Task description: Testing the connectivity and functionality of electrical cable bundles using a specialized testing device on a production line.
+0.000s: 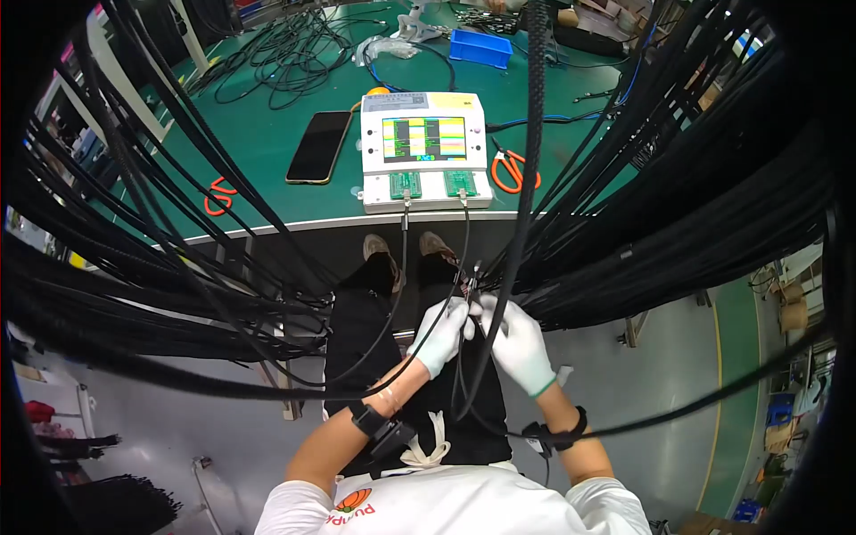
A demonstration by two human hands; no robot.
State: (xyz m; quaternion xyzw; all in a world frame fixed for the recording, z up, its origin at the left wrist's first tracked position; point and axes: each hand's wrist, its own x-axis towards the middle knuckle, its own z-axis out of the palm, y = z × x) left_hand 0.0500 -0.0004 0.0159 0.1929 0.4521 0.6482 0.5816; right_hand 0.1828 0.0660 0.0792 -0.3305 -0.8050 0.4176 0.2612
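Observation:
My left hand (440,339), in a white glove, is closed with the fingertips pinched around a thin black cable. Close beside it my right hand (519,346), gloved too, has its thumb and fingers closed at the same spot. Small metal connector ends (473,271) stick up just beyond my fingertips; fine detail there is too small to make out. Ahead, at the table's near edge, stands a white cable tester (423,100) with a lit colour screen. Two cable plugs (407,201) sit in its green socket boards, their cables running down toward my lap.
Thick bundles of black cables (615,259) hang on both sides, some crossing before me. On the green table (259,134) lie a phone (319,147), orange-handled cutters (514,171), another orange-handled tool (219,196), a blue bin (481,49) and coiled cables (285,58).

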